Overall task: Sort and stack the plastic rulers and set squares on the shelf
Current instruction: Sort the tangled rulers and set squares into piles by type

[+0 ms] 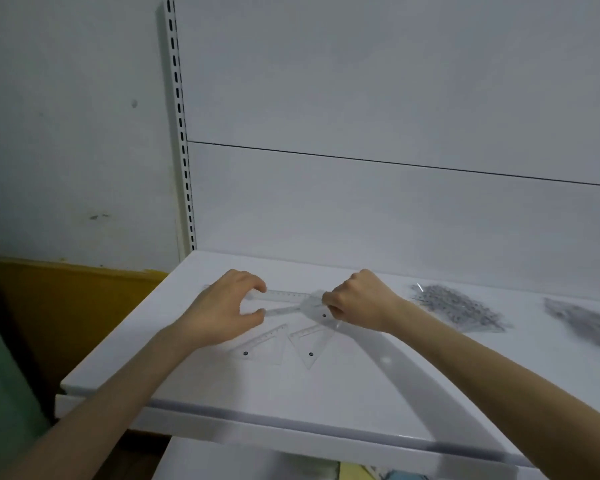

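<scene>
left grip [222, 308] curled, thumb and forefinger pinched ends of clear rulers [288, 295] | right grip [359, 303] pinched opposite ends | set squares [269, 341] lay nearer

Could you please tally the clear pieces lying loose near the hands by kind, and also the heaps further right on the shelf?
straight rulers: 2
set squares: 3, one at the right hand
heaps: 2
Total: 7
</scene>
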Demonstrator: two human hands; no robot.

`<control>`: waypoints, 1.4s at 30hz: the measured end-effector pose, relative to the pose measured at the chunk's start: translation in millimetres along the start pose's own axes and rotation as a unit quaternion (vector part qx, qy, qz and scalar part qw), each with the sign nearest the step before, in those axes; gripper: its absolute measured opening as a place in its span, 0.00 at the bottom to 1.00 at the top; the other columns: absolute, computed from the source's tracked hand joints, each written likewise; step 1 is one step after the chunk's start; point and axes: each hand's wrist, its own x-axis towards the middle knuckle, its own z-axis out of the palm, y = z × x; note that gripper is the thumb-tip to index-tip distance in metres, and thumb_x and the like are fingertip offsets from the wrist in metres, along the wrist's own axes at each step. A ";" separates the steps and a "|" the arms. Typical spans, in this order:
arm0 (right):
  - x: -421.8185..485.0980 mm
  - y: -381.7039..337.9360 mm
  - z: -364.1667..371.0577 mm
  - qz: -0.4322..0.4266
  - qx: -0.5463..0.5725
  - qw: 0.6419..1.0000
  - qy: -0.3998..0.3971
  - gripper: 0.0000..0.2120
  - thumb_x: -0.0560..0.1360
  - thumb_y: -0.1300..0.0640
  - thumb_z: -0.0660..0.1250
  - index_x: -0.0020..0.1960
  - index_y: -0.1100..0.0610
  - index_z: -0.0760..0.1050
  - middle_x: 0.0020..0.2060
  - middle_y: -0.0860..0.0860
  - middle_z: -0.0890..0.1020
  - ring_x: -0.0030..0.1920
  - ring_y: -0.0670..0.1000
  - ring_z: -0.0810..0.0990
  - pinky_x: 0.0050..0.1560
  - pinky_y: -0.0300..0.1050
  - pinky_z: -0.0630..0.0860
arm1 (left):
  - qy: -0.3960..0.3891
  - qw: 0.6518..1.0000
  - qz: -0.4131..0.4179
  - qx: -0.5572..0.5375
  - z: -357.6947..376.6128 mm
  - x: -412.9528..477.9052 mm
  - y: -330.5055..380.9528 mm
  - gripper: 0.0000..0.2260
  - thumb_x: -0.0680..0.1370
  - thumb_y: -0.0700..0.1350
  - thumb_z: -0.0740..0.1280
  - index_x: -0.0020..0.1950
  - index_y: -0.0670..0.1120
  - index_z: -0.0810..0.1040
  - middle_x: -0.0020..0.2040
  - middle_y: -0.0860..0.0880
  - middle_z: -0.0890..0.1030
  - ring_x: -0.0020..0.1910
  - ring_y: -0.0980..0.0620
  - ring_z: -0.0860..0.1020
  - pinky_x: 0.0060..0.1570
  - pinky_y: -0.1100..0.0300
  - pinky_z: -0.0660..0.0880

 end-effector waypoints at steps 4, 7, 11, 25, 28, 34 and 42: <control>-21.0 1.8 10.8 -0.007 -0.003 0.999 0.042 0.14 0.55 0.62 0.77 0.27 0.54 0.70 0.18 0.49 0.68 0.19 0.53 0.61 0.28 0.36 0.47 | -0.099 0.995 0.008 0.031 18.0 14.5 19.3 0.24 0.76 0.54 0.66 0.70 0.53 0.67 0.62 0.57 0.73 0.62 0.54 0.70 0.61 0.60 0.67; -28.9 5.9 14.9 -0.012 0.013 0.996 0.092 0.12 0.61 0.64 0.74 0.30 0.56 0.71 0.21 0.49 0.68 0.20 0.52 0.66 0.26 0.38 0.51 | -0.108 0.994 -0.011 -0.015 23.5 16.5 25.2 0.16 0.77 0.52 0.65 0.64 0.52 0.73 0.50 0.56 0.79 0.49 0.55 0.77 0.52 0.56 0.75; -36.3 6.9 21.8 -0.028 0.037 0.988 0.149 0.06 0.74 0.59 0.67 0.38 0.55 0.77 0.25 0.47 0.73 0.24 0.51 0.71 0.23 0.37 0.55 | -0.078 0.997 0.012 -0.004 22.6 14.6 25.5 0.08 0.79 0.48 0.62 0.52 0.48 0.79 0.38 0.57 0.75 0.38 0.56 0.74 0.41 0.58 0.72; -38.8 -1.7 14.3 0.189 0.236 0.951 -0.069 0.30 0.74 0.44 0.68 0.72 0.53 0.66 0.62 0.51 0.77 0.63 0.54 0.74 0.55 0.49 0.74 | 0.015 0.997 -0.016 0.075 10.7 1.9 5.8 0.12 0.75 0.61 0.64 0.51 0.54 0.74 0.41 0.58 0.71 0.45 0.55 0.69 0.41 0.60 0.63; -40.7 5.7 18.8 0.236 0.323 0.901 -0.167 0.31 0.73 0.42 0.70 0.71 0.52 0.67 0.62 0.50 0.78 0.64 0.55 0.73 0.60 0.47 0.70 | 0.033 0.994 -0.049 0.090 2.4 -4.1 -2.2 0.11 0.75 0.58 0.65 0.53 0.54 0.74 0.42 0.57 0.71 0.45 0.54 0.69 0.41 0.59 0.64; -40.7 16.5 25.4 0.139 0.249 0.950 -0.125 0.12 0.74 0.52 0.68 0.51 0.59 0.80 0.38 0.57 0.82 0.42 0.59 0.77 0.44 0.47 0.74 | 0.076 0.991 -0.070 0.082 -8.8 -17.1 -23.8 0.09 0.74 0.54 0.68 0.50 0.52 0.76 0.38 0.57 0.71 0.41 0.54 0.70 0.36 0.60 0.63; -40.0 8.7 28.2 0.016 0.020 0.998 0.052 0.14 0.70 0.55 0.57 0.26 0.55 0.68 0.17 0.49 0.69 0.19 0.54 0.61 0.26 0.35 0.48 | 0.064 0.992 -0.087 0.059 -8.4 -21.3 -31.5 0.09 0.74 0.53 0.70 0.50 0.52 0.76 0.38 0.55 0.73 0.38 0.53 0.72 0.32 0.61 0.65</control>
